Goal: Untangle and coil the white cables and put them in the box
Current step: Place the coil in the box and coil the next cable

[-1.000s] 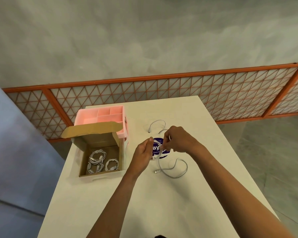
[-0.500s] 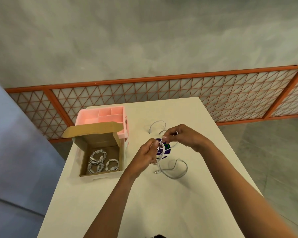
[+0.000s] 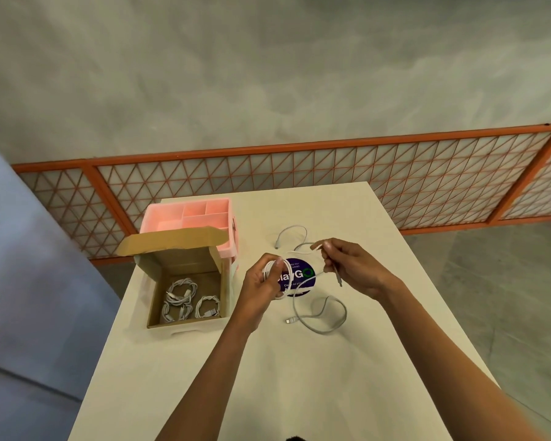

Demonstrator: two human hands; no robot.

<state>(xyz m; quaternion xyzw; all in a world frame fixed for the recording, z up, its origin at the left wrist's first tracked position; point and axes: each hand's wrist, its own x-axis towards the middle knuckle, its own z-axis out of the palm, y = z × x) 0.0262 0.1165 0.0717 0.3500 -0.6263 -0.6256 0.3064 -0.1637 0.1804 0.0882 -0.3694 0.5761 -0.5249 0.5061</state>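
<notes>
- a person's left hand (image 3: 261,283) grips a small coil of white cable (image 3: 294,302) above the table (image 3: 299,393), fingers curled round the loops.
- the right hand (image 3: 355,268) pinches a strand of the same cable between thumb and fingertips, with a plug end dangling just below.
- the cable's slack drops to the table and loops near a round purple sticker (image 3: 304,276).
- a second loose cable (image 3: 293,228) lies beyond the hands.
- at left, the open cardboard box (image 3: 188,275) holds coiled cables (image 3: 180,297); a pink tray (image 3: 185,214) sits behind it.
</notes>
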